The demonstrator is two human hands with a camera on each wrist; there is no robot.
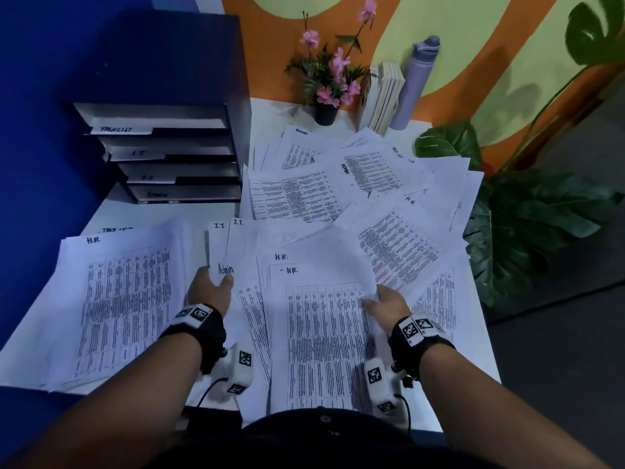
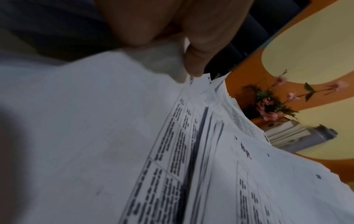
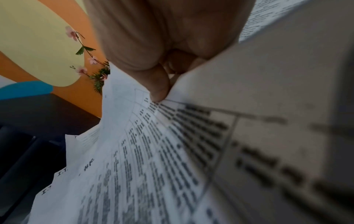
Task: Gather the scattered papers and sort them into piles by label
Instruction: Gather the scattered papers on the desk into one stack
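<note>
Printed sheets with handwritten labels cover the white table (image 1: 101, 211). My left hand (image 1: 216, 279) pinches a lifted sheet marked Admin (image 1: 226, 267); in the left wrist view the thumb (image 2: 195, 60) and a finger clamp its corner (image 2: 164, 59). My right hand (image 1: 372, 299) pinches the right edge of the top H.R. sheet (image 1: 321, 333), which lies in front of me; the right wrist view has the thumb (image 3: 157, 84) pressed on that sheet (image 3: 134, 151). An H.R. pile (image 1: 125, 299) lies at the left. Two I.T. sheets (image 1: 236, 228) show behind the hands.
A dark tray rack (image 1: 169, 154) with labelled slots stands at the back left. Loose Admin and H.R. sheets (image 1: 338, 177) fan over the back right. Behind them stand a flower pot (image 1: 326, 111), books (image 1: 382, 96) and a bottle (image 1: 416, 82). Large plant leaves (image 1: 527, 218) overhang the right edge.
</note>
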